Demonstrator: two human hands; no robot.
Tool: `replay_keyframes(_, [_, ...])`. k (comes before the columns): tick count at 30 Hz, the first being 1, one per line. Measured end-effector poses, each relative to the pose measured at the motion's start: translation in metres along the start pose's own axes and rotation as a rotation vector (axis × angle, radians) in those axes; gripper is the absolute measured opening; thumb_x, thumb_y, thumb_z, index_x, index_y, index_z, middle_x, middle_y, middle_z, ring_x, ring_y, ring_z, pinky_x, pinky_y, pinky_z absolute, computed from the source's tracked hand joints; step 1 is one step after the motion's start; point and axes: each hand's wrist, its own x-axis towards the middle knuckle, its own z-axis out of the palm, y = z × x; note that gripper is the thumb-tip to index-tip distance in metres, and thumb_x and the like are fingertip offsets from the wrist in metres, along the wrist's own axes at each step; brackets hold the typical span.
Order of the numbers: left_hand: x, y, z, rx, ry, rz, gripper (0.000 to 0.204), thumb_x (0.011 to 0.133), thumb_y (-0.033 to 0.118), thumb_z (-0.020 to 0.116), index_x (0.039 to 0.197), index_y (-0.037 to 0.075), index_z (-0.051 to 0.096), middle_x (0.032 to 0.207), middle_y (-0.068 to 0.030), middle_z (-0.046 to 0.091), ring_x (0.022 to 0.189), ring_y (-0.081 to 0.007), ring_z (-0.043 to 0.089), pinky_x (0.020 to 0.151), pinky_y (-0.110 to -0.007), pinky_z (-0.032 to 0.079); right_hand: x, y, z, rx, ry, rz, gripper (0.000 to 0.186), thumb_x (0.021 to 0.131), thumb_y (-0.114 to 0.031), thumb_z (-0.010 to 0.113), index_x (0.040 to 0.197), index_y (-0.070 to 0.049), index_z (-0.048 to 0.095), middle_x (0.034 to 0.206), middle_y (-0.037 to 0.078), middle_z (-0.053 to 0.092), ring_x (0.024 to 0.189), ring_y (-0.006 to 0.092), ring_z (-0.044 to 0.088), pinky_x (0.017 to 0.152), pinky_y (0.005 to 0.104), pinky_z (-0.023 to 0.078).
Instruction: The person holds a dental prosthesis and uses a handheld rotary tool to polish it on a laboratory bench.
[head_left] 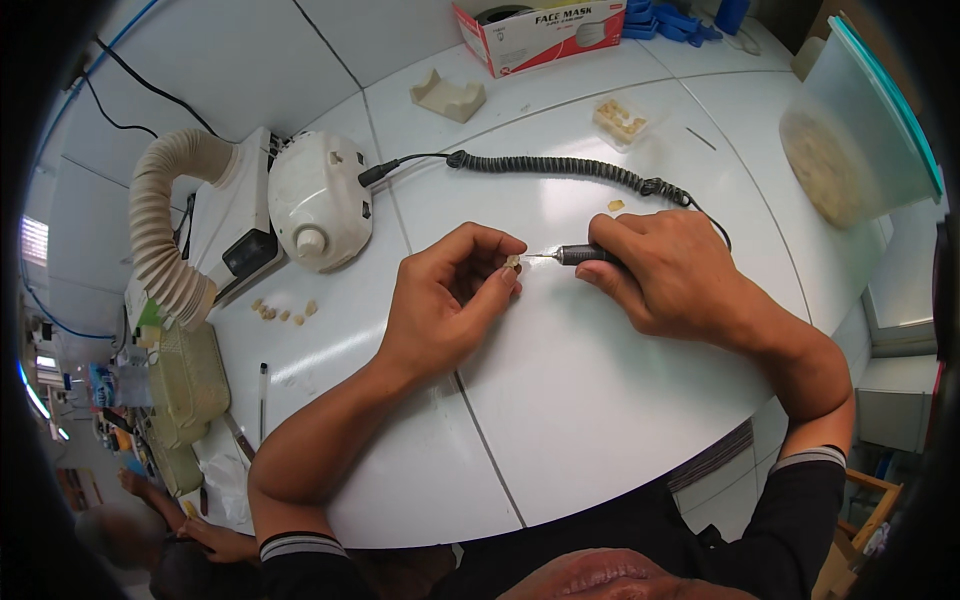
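Note:
Near the middle of the white table, my left hand (440,295) pinches a small pale, tooth-like piece (513,261) between thumb and fingertips. My right hand (675,270) grips a dark rotary handpiece (577,255) like a pen, its thin metal bit (541,256) pointing left at the piece. Whether the bit touches it is too small to tell. A black coiled cord (550,165) runs to the white control unit (320,205) at the far left. One loose yellowish piece (615,205) lies just beyond my right hand.
A ribbed hose (150,230) and several small pieces (285,314) are at left, near a pen (263,400) and a greenish basket (190,385). Farther back are a beige cradle (447,97), a mask box (545,40) and a small tray (622,122). A clear tub (860,130) stands right.

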Motion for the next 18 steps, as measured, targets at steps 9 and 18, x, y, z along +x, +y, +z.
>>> replay_keyframes(9, [-0.0043,0.0012,0.0009,-0.018,0.000,-0.017,0.023,0.110,0.003,0.069,0.132,-0.003,0.070,0.112,-0.0088,0.079,0.101,-0.0152,0.079,0.078,-0.026,0.058,-0.0015,-0.0032,0.0029,-0.078,0.000,-0.031,0.037,0.109,-0.040,0.073,0.094,-0.007,0.064,0.068,0.009,0.065,0.056,0.0309,0.064,0.053,0.0449,0.048])
replay_keyframes(18, [-0.0031,0.0022,0.0010,-0.050,-0.002,-0.030,0.019,0.109,0.000,0.069,0.127,-0.005,0.068,0.112,-0.0119,0.079,0.102,-0.0170,0.079,0.084,-0.027,0.061,-0.0024,-0.0047,0.0048,-0.099,0.014,-0.034,0.036,0.108,-0.040,0.075,0.095,-0.008,0.066,0.068,0.006,0.061,0.054,0.0255,0.061,0.052,0.0411,0.047])
